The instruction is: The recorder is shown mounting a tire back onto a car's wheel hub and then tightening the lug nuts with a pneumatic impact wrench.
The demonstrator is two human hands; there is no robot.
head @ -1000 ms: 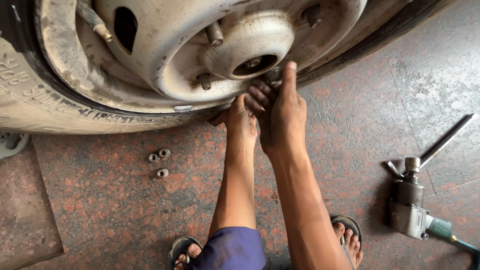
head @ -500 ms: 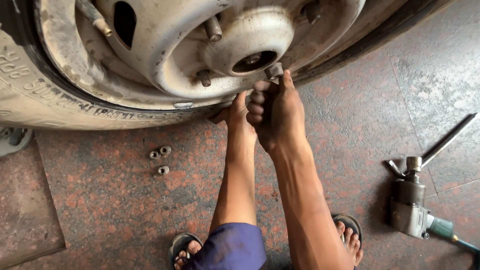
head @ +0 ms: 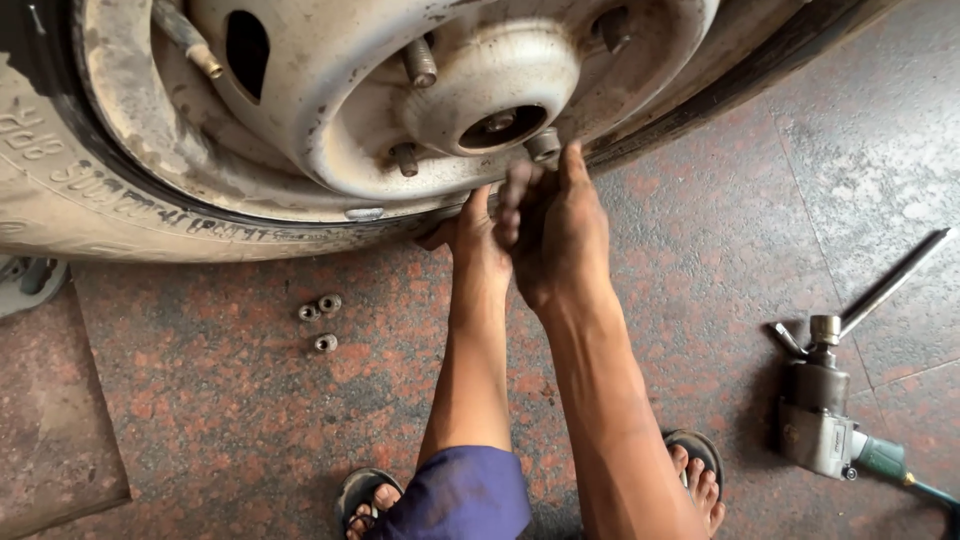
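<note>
Your right hand point(head: 555, 235) has slid lower on the stud than a moment ago, fingertips pinched on the lug nut point(head: 543, 145); your left hand point(head: 475, 235) stays flat under the wheel rim point(head: 300, 130); three loose nuts point(head: 318, 318) wait on the floor, so threading seems underway.

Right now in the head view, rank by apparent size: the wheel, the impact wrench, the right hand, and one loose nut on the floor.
1. Wheel, by far the largest.
2. Impact wrench and right hand: they look alike, and the hand is nearer the camera, so I leave them unranked.
3. Loose nut, smallest.
</note>
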